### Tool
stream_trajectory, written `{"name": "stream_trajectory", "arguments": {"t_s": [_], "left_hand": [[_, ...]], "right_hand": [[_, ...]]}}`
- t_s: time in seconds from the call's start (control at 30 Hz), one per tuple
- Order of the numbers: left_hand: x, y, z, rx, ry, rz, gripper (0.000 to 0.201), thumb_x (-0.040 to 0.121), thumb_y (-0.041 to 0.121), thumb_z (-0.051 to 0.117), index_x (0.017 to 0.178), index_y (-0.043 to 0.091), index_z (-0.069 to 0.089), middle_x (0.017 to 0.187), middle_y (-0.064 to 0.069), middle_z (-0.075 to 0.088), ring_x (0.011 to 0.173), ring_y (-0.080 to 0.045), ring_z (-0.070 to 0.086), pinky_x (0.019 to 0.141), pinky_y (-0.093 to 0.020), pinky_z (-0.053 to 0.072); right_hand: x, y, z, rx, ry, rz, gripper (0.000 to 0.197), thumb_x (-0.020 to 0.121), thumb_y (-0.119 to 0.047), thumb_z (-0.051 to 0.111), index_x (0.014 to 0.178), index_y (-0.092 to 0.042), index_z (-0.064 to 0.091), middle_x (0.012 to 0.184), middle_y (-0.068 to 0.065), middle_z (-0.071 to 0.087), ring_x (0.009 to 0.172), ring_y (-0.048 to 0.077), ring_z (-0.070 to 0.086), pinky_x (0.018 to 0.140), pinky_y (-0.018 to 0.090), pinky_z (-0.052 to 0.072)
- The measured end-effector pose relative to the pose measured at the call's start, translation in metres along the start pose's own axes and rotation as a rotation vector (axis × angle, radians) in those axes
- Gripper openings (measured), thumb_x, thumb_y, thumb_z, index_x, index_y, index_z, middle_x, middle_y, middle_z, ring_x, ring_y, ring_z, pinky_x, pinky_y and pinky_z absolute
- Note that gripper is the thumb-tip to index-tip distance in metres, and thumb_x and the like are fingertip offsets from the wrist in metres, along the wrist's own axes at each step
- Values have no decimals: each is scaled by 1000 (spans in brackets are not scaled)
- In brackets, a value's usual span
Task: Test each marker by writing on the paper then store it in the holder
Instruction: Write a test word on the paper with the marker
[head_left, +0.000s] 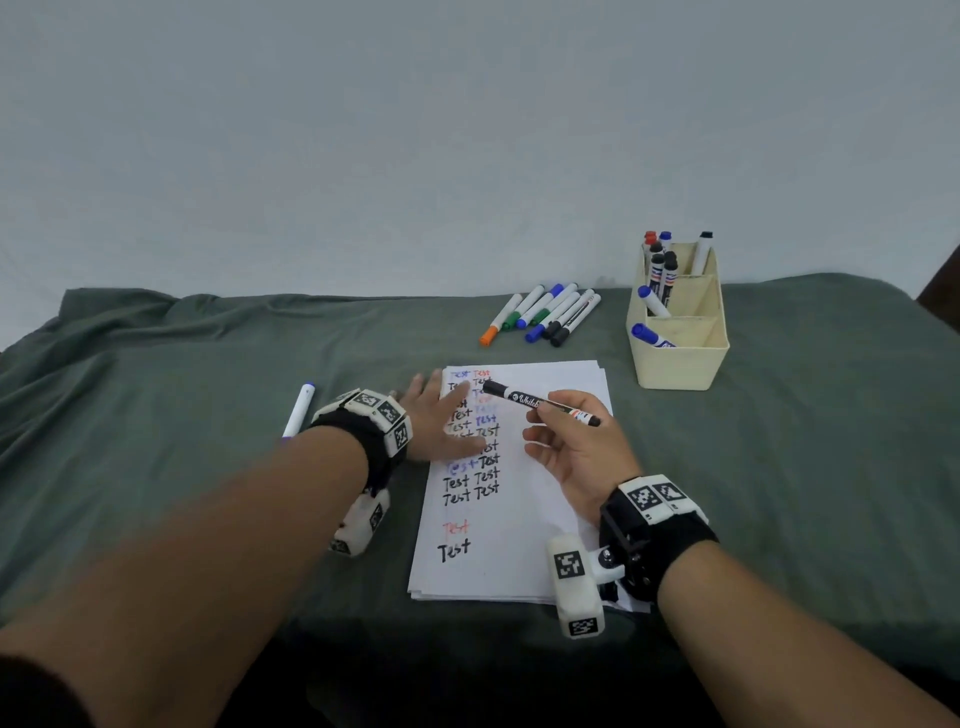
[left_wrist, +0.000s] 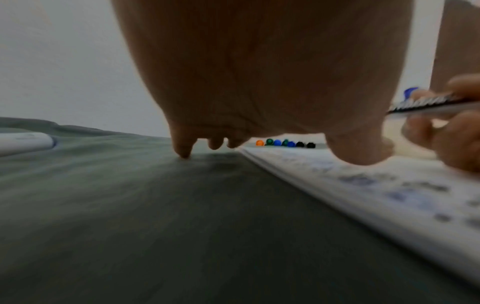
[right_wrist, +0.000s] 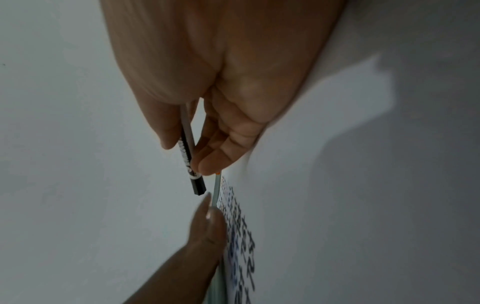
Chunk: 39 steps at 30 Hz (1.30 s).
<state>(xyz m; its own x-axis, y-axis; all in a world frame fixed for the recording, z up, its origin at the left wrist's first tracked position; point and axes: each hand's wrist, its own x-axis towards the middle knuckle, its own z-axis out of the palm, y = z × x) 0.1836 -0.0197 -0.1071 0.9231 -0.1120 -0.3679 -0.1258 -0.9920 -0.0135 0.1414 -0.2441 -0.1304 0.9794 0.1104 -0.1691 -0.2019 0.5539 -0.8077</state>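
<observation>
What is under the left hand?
The left hand lies flat on the paper, covering parts of several "Test" words; its outer fingers reach the green cloth.

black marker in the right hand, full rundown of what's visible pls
The black marker is slim, with a black cap on, white "White…" lettering along the barrel and a small orange-and-white label near the tail. It looks like plastic. The right hand pinches it mid-barrel, holding it nearly level above the paper, cap toward the left hand, tail to the right. It touches only the fingers.
</observation>
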Motion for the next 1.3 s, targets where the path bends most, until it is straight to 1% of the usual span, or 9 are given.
{"name": "stream_trajectory", "arguments": {"t_s": [0.27, 0.37, 0.53, 0.63, 0.7, 0.83, 1.03, 1.2, 1.3], "left_hand": [[4, -7, 9, 32, -57, 31, 109, 67, 97, 19, 150, 39, -20, 161, -1, -26, 149, -30, -16, 118, -61, 0], [3, -7, 8, 12, -64, 28, 108, 69, 95, 22, 151, 39, -19, 160, -1, -27, 149, -28, -18, 118, -60, 0], [6, -8, 10, -24, -76, 12, 110, 63, 98, 21, 149, 43, -21, 160, 3, -29, 149, -26, -20, 118, -57, -4], [8, -8, 11, -40, -76, 6, 112, 59, 100, 20, 148, 45, -22, 159, 5, -30, 149, -24, -21, 118, -56, -6], [9, -8, 11, -47, -79, 5, 113, 58, 101, 20, 148, 45, -22, 159, 6, -30, 148, -24, -21, 118, -56, -6], [7, -7, 10, -48, -74, 0, 112, 61, 99, 21, 149, 44, -21, 159, 6, -29, 149, -24, -21, 118, -56, -6], [4, -6, 7, -61, -98, -2, 111, 64, 97, 25, 149, 43, -22, 158, 6, -32, 148, -23, -23, 118, -56, -7], [6, -7, 7, -57, -103, -2, 112, 62, 99, 23, 148, 44, -23, 158, 7, -32, 148, -23, -23, 118, -57, -7], [5, -6, 7, -59, -103, -1, 113, 61, 99, 23, 148, 44, -23, 158, 7, -32, 148, -23, -23, 118, -57, -7]], "right_hand": [[-2, -7, 4, 121, 49, 5, 15, 88, 4, 70, 102, -2, 70, 90, 16, 71, 75, 22, 70, 69, 27, 60], [6, -26, 18, -203, 129, -53, 23, 92, -3, 70, 114, -8, 68, 94, 13, 70, 76, 20, 71, 66, 25, 59], [34, -109, 49, -653, 189, -459, 65, 93, -13, 68, 145, -35, 37, 93, 5, 69, 79, 14, 72, 77, 35, 61], [53, -170, 56, -942, 237, -715, 65, 95, -16, 63, 143, -48, 34, 95, -7, 66, 80, 9, 69, 74, 24, 57], [69, -205, 53, -1007, 297, -844, 64, 96, -10, 61, 142, -48, 39, 100, -10, 65, 84, 5, 67, 69, 13, 54], [95, -248, 31, -1119, 446, -946, 57, 97, -6, 54, 143, -37, 45, 122, 0, 57, 104, 12, 59, 90, 28, 51], [119, -239, -2, -1402, 520, -770, 30, 102, -15, 47, 130, -23, 55, 100, 1, 62, 82, 25, 63, 67, 30, 51], [130, -218, -9, -2199, 429, -205, 17, 98, -17, 47, 102, -17, 64, 101, 0, 65, 96, 26, 59, 87, 35, 41], [134, -213, -11, -2324, 412, -95, 11, 92, -22, 47, 99, -18, 55, 102, 2, 52, 105, 28, 50, 91, 40, 43]]}}
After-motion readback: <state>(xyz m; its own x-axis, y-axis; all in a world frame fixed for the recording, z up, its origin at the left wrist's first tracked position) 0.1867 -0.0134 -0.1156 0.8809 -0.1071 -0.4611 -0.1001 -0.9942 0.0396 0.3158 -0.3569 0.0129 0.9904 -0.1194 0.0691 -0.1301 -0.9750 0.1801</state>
